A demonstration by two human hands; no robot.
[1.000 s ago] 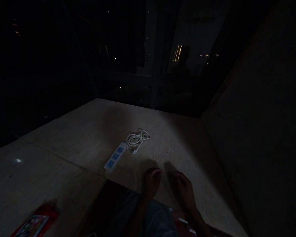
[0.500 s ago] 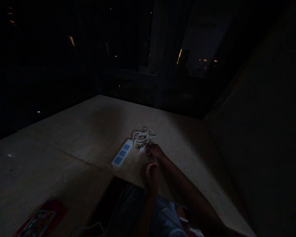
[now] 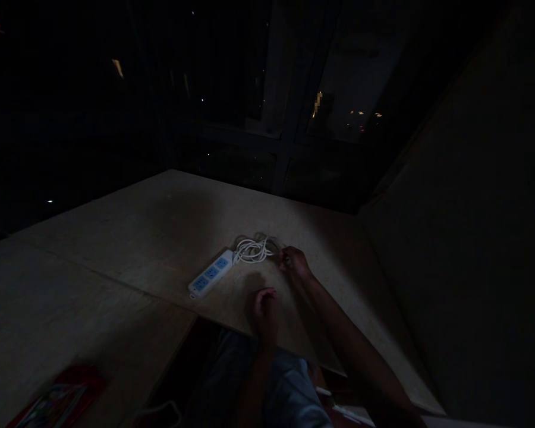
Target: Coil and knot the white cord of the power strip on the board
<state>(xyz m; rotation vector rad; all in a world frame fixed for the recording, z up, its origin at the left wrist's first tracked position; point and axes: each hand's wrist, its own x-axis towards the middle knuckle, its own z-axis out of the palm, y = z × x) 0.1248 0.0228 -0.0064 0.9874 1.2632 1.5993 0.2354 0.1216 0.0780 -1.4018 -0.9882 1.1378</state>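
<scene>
White coiled cord (image 3: pixel 254 249) is now being pinched at its right edge by the right hand (image 3: pixel 294 261), which half a second ago was reaching nearer the plug end. Left hand (image 3: pixel 263 312) is resting loosely curled on the plywood board (image 3: pixel 160 238), holding nothing. Power strip (image 3: pixel 211 273) is lying just left of the coil, joined to it. Dim light is obscuring the fingertips; a red packet (image 3: pixel 53 401) is cut off at bottom left.

right hand (image 3: pixel 295 261): moved from table edge | now at cord coil (image 3: pixel 254 249) right end
</scene>
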